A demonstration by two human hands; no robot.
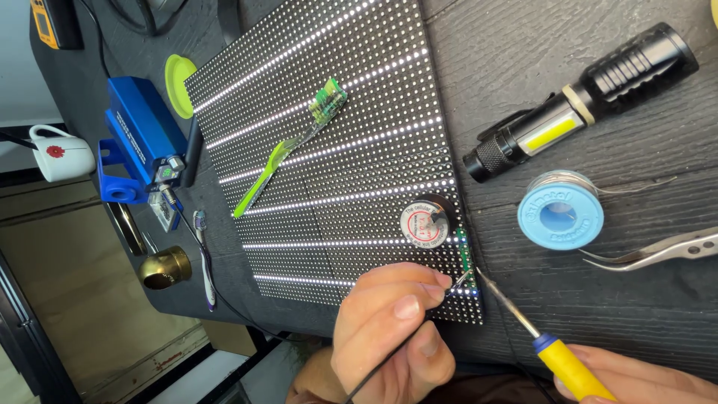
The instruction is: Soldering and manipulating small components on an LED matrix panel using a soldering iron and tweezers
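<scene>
One LED matrix panel (336, 150) lies on the dark wooden bench (598, 299), its black face studded with dots and crossed by about seven lit white rows. On it rest one green toothbrush (292, 146) and one small round tin with a red-printed label (424, 219). Off the panel to the right sit one black flashlight with a yellow side strip (580, 105), one blue spool of solder wire (559, 215) and one pair of steel tweezers (658, 251). To the left are one blue box-shaped tool (138, 138), a green lid (177, 84), a second toothbrush, white and purple (203, 258), a brass cup (164, 268) and a white mug (60, 153).

The left hand (393, 333) is pressed together, thumb and forefinger pinching a thin black wire (389, 359) whose bare end meets the panel's near right corner. The right hand (643, 378) is closed around the yellow handle of a soldering iron (523, 318), its tip touching the same corner spot, beside a short green strip on the panel's right edge.

That corner lies close to the bench's front edge; the bench to its right, between iron and tweezers, is bare.
</scene>
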